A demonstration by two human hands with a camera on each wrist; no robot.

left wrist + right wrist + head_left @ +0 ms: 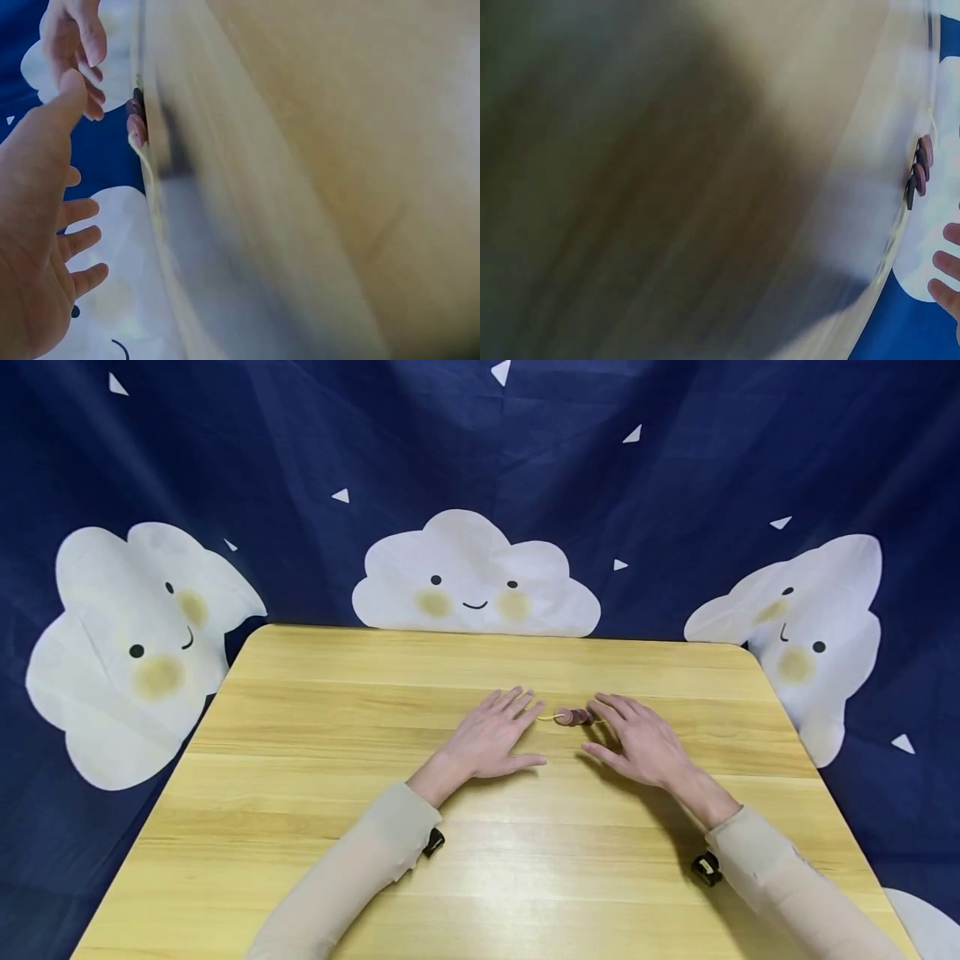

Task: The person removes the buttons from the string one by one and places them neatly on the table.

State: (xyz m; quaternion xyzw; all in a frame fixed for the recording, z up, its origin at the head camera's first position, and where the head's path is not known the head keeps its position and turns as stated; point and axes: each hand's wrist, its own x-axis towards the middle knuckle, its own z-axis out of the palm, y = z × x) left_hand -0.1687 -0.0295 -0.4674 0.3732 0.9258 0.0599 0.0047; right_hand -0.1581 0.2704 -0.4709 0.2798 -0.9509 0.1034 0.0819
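Observation:
Several brown and reddish round discs (573,717) lie overlapping in a short row on the table, strung on a thin yellow cord (548,718). To their left is my left hand (491,739), palm down with its fingers spread, over one end of the cord. My right hand (643,739) hovers on the other side, its fingers loosely bent and the index fingertip close to the last disc. Neither hand holds anything. In the left wrist view the cord (154,187) trails from the discs (136,124). The right wrist view catches only some fingertips (946,262) near them.
The pale wooden table (480,860) has rounded far corners. Behind it hangs a dark blue cloth (480,452) with white smiling clouds and small triangles. Dark wrist devices sit under both beige sleeves (360,868).

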